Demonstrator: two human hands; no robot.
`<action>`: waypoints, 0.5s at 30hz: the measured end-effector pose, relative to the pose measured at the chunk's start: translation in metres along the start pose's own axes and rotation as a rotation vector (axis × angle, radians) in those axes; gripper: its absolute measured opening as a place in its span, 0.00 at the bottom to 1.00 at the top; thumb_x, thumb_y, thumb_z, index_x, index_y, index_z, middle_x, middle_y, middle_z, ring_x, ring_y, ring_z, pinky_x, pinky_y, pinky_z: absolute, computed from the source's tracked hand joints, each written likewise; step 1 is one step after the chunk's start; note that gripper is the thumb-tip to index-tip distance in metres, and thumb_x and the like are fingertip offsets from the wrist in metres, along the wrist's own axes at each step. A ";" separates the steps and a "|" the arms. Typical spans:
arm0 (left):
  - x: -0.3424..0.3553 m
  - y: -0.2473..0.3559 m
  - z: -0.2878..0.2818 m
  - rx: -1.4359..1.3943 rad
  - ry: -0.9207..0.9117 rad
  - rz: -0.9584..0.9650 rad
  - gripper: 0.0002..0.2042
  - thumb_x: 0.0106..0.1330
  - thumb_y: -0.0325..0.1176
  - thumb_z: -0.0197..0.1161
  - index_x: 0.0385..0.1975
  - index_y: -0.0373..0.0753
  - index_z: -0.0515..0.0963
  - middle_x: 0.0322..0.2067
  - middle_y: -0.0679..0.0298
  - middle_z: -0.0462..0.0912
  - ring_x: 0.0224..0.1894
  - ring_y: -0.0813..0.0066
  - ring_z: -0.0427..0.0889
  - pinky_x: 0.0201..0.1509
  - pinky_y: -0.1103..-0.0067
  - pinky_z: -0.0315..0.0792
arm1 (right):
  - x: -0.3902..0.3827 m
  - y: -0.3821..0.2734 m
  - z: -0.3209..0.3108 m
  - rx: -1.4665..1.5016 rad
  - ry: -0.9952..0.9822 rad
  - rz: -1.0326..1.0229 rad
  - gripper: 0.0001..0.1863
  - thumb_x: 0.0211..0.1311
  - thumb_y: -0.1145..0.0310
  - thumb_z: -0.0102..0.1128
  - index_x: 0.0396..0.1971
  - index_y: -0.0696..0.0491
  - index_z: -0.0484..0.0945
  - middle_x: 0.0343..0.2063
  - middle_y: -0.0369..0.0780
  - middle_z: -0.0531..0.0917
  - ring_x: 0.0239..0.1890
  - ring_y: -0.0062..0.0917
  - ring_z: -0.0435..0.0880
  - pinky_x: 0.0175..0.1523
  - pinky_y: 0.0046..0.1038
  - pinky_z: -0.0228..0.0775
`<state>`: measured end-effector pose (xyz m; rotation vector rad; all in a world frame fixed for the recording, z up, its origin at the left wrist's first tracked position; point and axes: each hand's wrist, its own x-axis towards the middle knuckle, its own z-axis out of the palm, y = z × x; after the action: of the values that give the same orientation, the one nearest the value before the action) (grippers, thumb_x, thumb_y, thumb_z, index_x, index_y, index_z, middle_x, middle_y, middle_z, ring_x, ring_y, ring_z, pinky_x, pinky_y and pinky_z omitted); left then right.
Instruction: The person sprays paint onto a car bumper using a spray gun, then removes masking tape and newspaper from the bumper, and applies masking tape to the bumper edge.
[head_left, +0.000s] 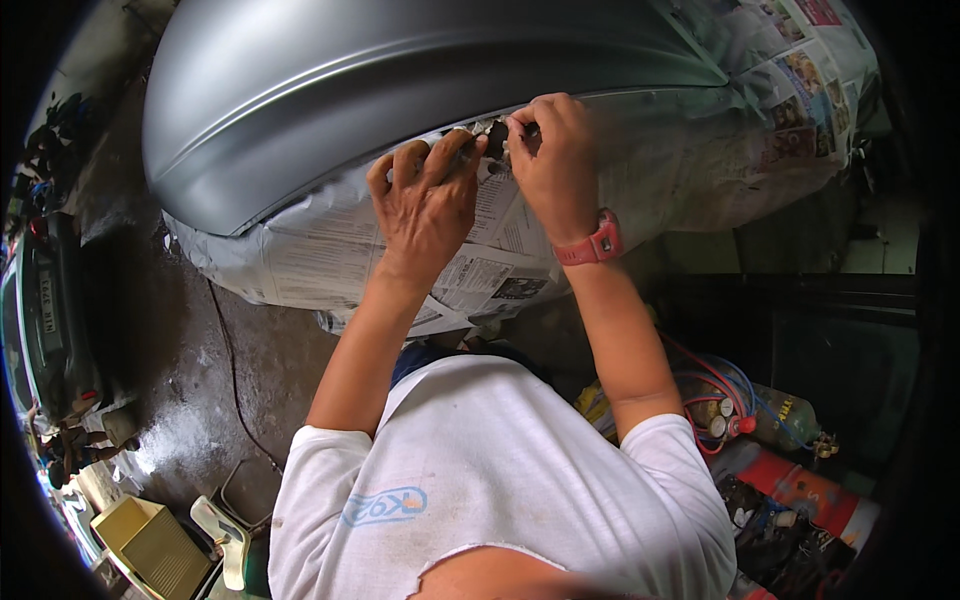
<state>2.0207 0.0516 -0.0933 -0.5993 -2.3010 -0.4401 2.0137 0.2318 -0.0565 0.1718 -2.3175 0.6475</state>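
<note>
A smooth grey car body panel (330, 90), likely a hood, curves across the top of the head view. Newspaper masking (320, 250) covers the car below its edge. Both hands meet at a ragged torn gap (497, 138) in this paper, right at the panel's edge. My left hand (428, 195) is closed, its fingers bent along the edge and its thumb and forefinger pinching at the torn paper. Opposite it, my right hand (558, 165), with a red watch (596, 241) at the wrist, pinches the gap's other side. The fingers partly hide the paper they hold.
More newspaper (800, 100) covers the car at the upper right. A gas cylinder (785, 418) with gauges and hoses lies at the right, near a red-sided box of clutter (800, 490). A dark cable (232, 370) crosses the wet floor. Another car (55, 320) and a yellow bin (165, 550) are at left.
</note>
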 end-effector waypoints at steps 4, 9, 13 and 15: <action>-0.001 0.005 -0.003 -0.014 -0.044 -0.065 0.16 0.72 0.38 0.77 0.57 0.64 0.93 0.58 0.85 0.87 0.59 0.76 0.79 0.71 0.67 0.58 | 0.000 0.000 -0.001 0.000 0.018 -0.021 0.07 0.64 0.81 0.73 0.38 0.55 0.84 0.39 0.41 0.85 0.43 0.40 0.85 0.50 0.41 0.78; 0.004 0.002 -0.007 -0.067 -0.099 0.013 0.21 0.72 0.35 0.73 0.64 0.58 0.90 0.58 0.77 0.82 0.59 0.73 0.78 0.71 0.64 0.59 | -0.002 0.004 -0.003 -0.085 -0.024 -0.133 0.12 0.61 0.81 0.74 0.42 0.51 0.90 0.44 0.39 0.86 0.48 0.39 0.85 0.53 0.41 0.82; 0.006 0.005 -0.008 -0.075 -0.125 0.014 0.23 0.71 0.33 0.71 0.67 0.54 0.87 0.58 0.73 0.80 0.59 0.71 0.77 0.72 0.62 0.59 | -0.007 0.007 -0.008 -0.075 -0.050 -0.142 0.17 0.59 0.84 0.71 0.45 0.49 0.93 0.44 0.38 0.86 0.47 0.37 0.84 0.53 0.40 0.79; 0.007 0.008 -0.008 -0.083 -0.139 -0.025 0.24 0.72 0.34 0.72 0.68 0.57 0.87 0.59 0.72 0.81 0.62 0.70 0.77 0.72 0.61 0.59 | -0.009 0.009 -0.010 -0.094 -0.070 -0.151 0.19 0.58 0.84 0.70 0.47 0.49 0.94 0.44 0.38 0.86 0.47 0.37 0.84 0.54 0.40 0.79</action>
<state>2.0252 0.0559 -0.0818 -0.6606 -2.4341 -0.5230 2.0235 0.2446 -0.0596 0.3267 -2.3689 0.4628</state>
